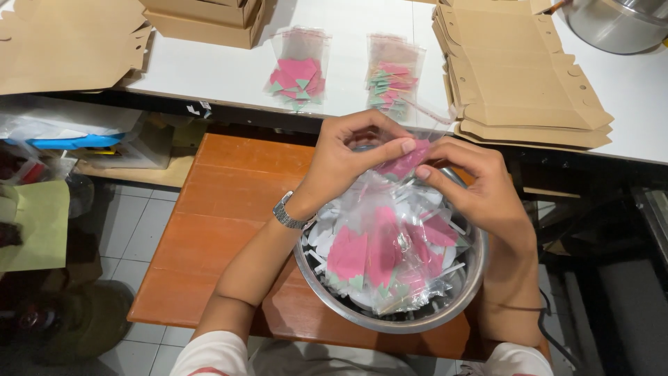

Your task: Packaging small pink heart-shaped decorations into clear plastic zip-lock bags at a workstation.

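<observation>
From the head camera, looking down: both hands meet above a shiny metal bowl (390,322) that sits on an orange-brown wooden stool (223,209). The left hand (348,157) and the right hand (473,188) are pinched shut on the top of a clear plastic bag (390,244). The bag hangs down from the pinch into the bowl. Inside it are pink and green paper pieces (362,254). One pink piece (403,163) sits right between the fingertips, at the bag's mouth. I cannot tell if it is fully inside the bag or half out.

Under the bag, the bowl holds loose white paper bits (321,240).

Past the hands, on the white table (229,69), lie two small filled bags (299,69), side by side and well apart from the grip. To the right of them is a stack of flat brown card pieces (522,76). Brown boxes (205,19) sit far off to the left.

What could go wrong: the bag is thin and slippery, so it could slide out of the pinch and drop. The pink piece at the mouth could fall into the white bits below. A hard pull could tear the bag's top.
</observation>
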